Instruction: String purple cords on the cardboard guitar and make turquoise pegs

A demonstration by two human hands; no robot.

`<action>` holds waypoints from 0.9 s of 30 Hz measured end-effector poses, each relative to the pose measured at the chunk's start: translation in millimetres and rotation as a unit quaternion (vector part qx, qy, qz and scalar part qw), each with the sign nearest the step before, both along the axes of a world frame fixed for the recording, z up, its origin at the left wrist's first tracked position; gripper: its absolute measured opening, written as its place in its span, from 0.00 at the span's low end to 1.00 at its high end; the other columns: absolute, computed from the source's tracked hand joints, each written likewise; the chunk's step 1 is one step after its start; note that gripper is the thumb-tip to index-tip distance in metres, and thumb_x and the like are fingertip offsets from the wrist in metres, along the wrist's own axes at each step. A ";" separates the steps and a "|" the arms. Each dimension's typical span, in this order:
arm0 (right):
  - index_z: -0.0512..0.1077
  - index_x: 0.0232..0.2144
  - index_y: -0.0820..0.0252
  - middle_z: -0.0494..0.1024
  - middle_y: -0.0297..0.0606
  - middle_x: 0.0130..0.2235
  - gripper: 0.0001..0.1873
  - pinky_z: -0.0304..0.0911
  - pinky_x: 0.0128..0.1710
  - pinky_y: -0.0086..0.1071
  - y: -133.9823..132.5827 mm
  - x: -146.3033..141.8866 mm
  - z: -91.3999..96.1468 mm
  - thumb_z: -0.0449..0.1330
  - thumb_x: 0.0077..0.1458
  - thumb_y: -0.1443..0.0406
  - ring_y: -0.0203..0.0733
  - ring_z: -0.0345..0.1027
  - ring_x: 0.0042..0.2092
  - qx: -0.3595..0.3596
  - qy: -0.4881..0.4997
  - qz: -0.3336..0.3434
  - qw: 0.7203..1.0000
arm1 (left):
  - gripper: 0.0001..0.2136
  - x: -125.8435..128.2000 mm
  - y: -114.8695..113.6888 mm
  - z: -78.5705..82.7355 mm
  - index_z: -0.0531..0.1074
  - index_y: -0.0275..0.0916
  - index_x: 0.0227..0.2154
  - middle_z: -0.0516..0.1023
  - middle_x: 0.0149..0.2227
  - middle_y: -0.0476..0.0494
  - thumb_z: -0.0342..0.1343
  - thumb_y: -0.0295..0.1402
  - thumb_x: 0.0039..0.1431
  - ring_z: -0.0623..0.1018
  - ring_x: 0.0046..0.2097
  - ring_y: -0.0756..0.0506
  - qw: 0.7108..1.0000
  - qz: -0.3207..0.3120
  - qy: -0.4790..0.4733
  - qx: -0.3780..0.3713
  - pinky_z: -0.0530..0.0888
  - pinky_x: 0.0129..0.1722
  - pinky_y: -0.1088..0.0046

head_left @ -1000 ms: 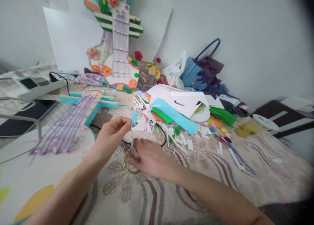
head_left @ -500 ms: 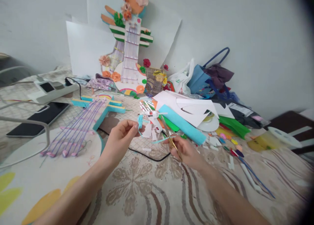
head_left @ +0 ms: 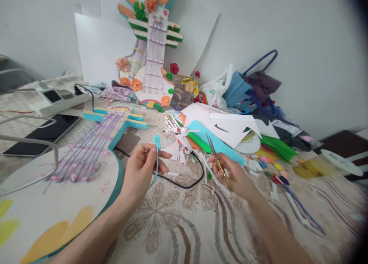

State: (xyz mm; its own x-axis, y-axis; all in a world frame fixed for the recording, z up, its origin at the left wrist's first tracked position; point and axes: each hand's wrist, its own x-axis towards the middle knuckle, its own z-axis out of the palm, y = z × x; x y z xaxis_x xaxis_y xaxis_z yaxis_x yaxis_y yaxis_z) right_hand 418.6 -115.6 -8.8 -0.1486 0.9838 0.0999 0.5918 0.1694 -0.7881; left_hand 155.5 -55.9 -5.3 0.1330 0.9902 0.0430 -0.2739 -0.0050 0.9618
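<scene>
Between the thumb and finger of my left hand (head_left: pixel 143 166) is a small light-blue paper piece (head_left: pixel 156 141), with a thin blue strip hanging below it. My right hand (head_left: pixel 232 175) grips gold-handled scissors (head_left: pixel 220 166), their blades pointing up and away, apart from the paper. Just beyond my hands a white glue gun (head_left: pixel 182 135) stands on the table, its black cord looping between them. To the left of my left hand lies a guitar-shaped craft (head_left: pixel 83 160) with purple strings and blue edges.
A second decorated guitar (head_left: pixel 155 60) leans on the wall. White paper sheets (head_left: pixel 224 122) and a blue sheet (head_left: pixel 212 141) lie beyond my right hand, with paper scraps around. A phone (head_left: pixel 43 133) and a power strip (head_left: pixel 54 99) are at left; bags (head_left: pixel 244 87) stand at the back right.
My hands have moved apart. The scissors have come away to the right, and the blue strip that lay by my right hand now hangs from my left. The view has shifted slightly.
</scene>
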 end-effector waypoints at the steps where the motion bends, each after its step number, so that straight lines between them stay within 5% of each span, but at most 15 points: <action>1: 0.63 0.41 0.60 0.63 0.30 0.28 0.24 0.53 0.28 0.29 -0.3 -0.7 0.0 0.53 0.56 0.46 0.34 0.54 0.27 0.006 -0.010 -0.016 1.000 | 0.09 0.6 -0.8 -0.3 0.62 0.38 0.32 0.79 0.30 0.47 0.52 0.39 0.62 0.72 0.21 0.55 1.000 0.005 -0.007 -0.002 0.67 0.22 0.79; 6: 0.61 0.31 0.59 0.62 0.31 0.26 0.28 0.50 0.25 0.29 -5.4 -33.1 -5.0 0.44 0.56 0.40 0.34 0.53 0.26 0.014 0.080 0.028 0.996 | 0.09 4.9 -4.5 -4.0 0.64 0.37 0.32 0.77 0.35 0.45 0.55 0.38 0.59 0.77 0.32 0.50 0.998 0.014 -0.049 -0.025 0.74 0.30 0.74; 12: 0.61 0.26 0.60 0.61 0.29 0.22 0.31 0.46 0.21 0.26 -12.2 -83.4 -1.4 0.48 0.52 0.38 0.31 0.50 0.23 -0.078 0.095 0.103 0.987 | 0.09 5.0 -6.6 -8.7 0.69 0.37 0.31 0.72 0.29 0.51 0.56 0.38 0.59 0.72 0.32 0.52 1.000 0.027 -0.010 -0.003 0.71 0.32 0.78; 27: 0.59 0.23 0.59 0.58 0.27 0.19 0.31 0.48 0.19 0.26 -11.8 -91.4 -6.1 0.51 0.48 0.36 0.30 0.51 0.20 -0.143 0.150 0.088 0.974 | 0.08 5.4 -9.0 -8.3 0.72 0.36 0.30 0.73 0.27 0.50 0.60 0.36 0.54 0.70 0.29 0.52 0.998 -0.012 -0.045 -0.040 0.67 0.30 0.77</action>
State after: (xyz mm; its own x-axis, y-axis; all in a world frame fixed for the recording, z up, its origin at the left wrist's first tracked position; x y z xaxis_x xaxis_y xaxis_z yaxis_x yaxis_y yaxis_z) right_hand 327.2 -127.4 -15.0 -0.3247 0.9394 -0.1101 0.3085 -0.0049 -0.9512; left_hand 160.9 -64.9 -13.6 0.1550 0.9876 -0.0240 -0.3590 0.0789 0.9300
